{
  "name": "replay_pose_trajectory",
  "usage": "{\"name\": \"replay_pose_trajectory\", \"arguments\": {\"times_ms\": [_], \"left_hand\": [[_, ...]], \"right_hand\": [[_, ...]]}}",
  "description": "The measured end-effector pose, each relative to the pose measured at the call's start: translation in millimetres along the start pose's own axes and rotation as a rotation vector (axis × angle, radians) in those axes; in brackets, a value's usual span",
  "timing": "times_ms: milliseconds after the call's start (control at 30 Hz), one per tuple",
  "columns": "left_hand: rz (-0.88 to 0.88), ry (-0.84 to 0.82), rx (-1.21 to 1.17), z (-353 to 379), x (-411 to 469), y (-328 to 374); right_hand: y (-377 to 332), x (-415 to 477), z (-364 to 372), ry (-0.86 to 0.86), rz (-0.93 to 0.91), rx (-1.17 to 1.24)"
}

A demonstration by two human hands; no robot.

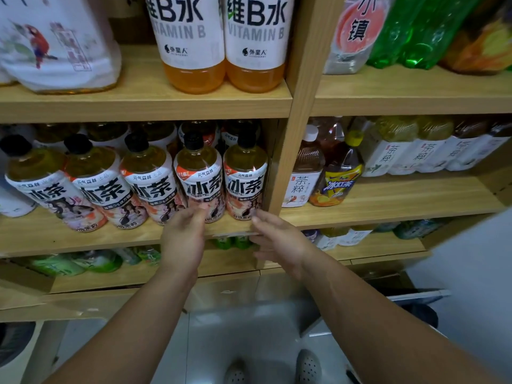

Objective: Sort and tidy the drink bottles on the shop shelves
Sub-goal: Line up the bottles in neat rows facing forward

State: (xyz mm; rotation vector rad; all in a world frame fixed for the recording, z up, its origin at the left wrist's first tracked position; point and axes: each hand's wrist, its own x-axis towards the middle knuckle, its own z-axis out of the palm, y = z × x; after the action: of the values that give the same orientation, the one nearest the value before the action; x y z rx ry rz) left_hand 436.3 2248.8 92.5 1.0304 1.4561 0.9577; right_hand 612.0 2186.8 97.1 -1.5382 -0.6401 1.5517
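Note:
A row of iced tea bottles with black caps and white-and-pink labels stands along the front of the middle wooden shelf [83, 239]. My left hand [184, 234] reaches up to the fourth bottle [199, 173], its fingertips touching the bottle's lower label. My right hand [274, 236] hovers at the shelf's front edge just below the fifth bottle [245, 173], fingers apart and holding nothing. That fifth bottle stands against the upright wooden divider [291, 162].
Two orange Vitamin B bottles [221, 45] stand on the shelf above. Right of the divider are a brown tea bottle [304, 173], a yellow-capped iced tea bottle [340, 173] and packed white-label bottles [415, 153]. Green bottles [83, 261] lie on the lower shelf. My shoes [307, 367] are on the grey floor.

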Motion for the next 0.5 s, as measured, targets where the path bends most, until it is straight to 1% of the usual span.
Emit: {"name": "replay_pose_trajectory", "arguments": {"times_ms": [67,133,200,300,400,500], "left_hand": [[0.094,0.056,0.053,4.6,-12.2,-3.5],[0.162,0.02,0.071,16.1,-27.0,-1.4],[0.229,-0.024,0.1,33.8,-42.2,5.3],[0.356,-0.074,0.153,68.0,-60.6,17.8],[0.43,-0.136,0.188,105.3,-75.6,28.5],[0.455,-0.197,0.21,146.7,-90.9,28.3]], "right_hand": [[7.5,-10.3,-23.4,0.024,-0.011,-0.079],[13.4,-19.3,-50.0,0.069,-0.021,-0.095],[13.5,-28.6,-75.3,0.17,-0.027,-0.079],[6.5,-34.9,-113.6,0.347,-0.102,-0.045],[-7.0,-36.4,-151.5,0.367,-0.194,-0.058],[-11.6,-39.4,-193.8,0.357,-0.225,-0.164]]}}
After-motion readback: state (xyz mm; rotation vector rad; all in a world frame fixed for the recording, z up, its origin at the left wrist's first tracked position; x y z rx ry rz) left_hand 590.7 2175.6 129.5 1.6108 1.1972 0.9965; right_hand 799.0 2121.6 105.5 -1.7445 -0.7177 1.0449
